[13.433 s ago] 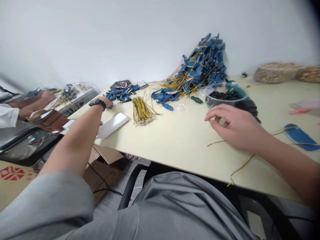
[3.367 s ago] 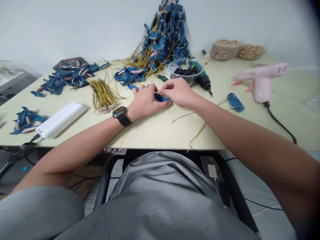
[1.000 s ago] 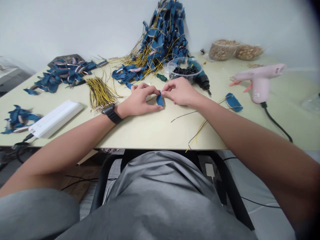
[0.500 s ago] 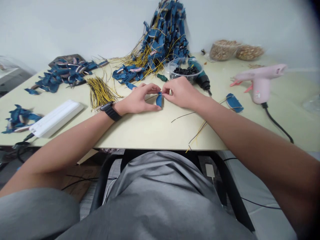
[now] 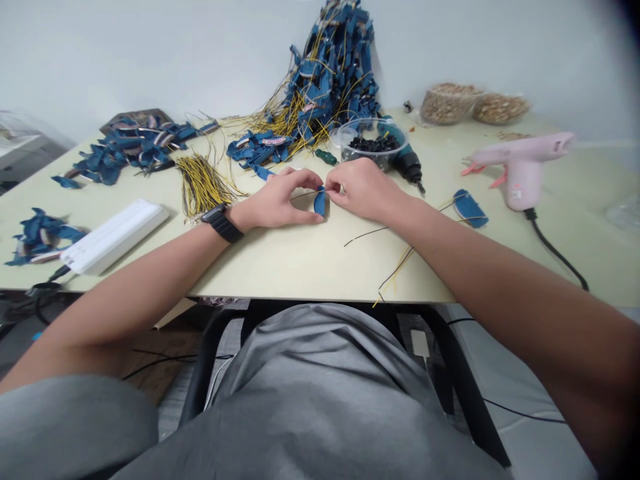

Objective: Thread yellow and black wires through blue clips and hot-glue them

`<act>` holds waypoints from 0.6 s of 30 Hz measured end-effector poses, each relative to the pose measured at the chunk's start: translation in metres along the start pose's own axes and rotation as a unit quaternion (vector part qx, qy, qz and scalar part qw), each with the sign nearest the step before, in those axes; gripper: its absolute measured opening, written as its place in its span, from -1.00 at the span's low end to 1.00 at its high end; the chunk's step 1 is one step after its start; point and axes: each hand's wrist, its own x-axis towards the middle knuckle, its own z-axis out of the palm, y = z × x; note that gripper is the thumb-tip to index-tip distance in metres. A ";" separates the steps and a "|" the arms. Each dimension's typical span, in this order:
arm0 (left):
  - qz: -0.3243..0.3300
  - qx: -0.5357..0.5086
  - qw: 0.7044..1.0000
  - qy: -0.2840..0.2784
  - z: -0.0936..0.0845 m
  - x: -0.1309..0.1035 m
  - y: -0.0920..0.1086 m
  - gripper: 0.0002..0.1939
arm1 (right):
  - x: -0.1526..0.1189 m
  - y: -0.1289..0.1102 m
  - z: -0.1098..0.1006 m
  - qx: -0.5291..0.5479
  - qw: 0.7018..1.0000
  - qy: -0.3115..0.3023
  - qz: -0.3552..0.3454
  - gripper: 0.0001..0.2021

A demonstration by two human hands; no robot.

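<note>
Between the thumb and fingers of my left hand (image 5: 285,197) is a small blue piece (image 5: 319,201), held upright just above the table. My right hand (image 5: 361,189) pinches at the top right edge of that piece, on what looks like a thin dark wire (image 5: 303,195) that runs behind my left fingers. The fingertips of both hands nearly touch. Another blue piece with wires (image 5: 470,208) lies beyond my right forearm. Loose black and yellow wire ends (image 5: 397,267) rest near the table's front edge.
A tall blue heap (image 5: 335,73) with yellow wires stands at the back. Around it are a tub of black parts (image 5: 373,145), a power tool (image 5: 411,167), a wire bundle (image 5: 200,183), a white power strip (image 5: 115,237), a pink glue gun (image 5: 523,167) and bagged pieces (image 5: 450,103).
The fingers of my right hand have curled in slightly at the blue piece. My left hand keeps its grip. The whole view has shifted very slightly.
</note>
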 end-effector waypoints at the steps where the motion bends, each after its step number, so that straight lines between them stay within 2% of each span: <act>1: 0.000 0.010 1.000 0.004 0.000 -0.001 0.001 -0.19 | 0.000 0.000 -0.001 0.001 1.000 -0.001 0.000 -0.78; 18: 0.005 0.057 0.998 0.007 0.002 -0.004 -0.002 -0.28 | 0.000 -0.002 0.000 -0.001 1.000 -0.004 0.003 -0.75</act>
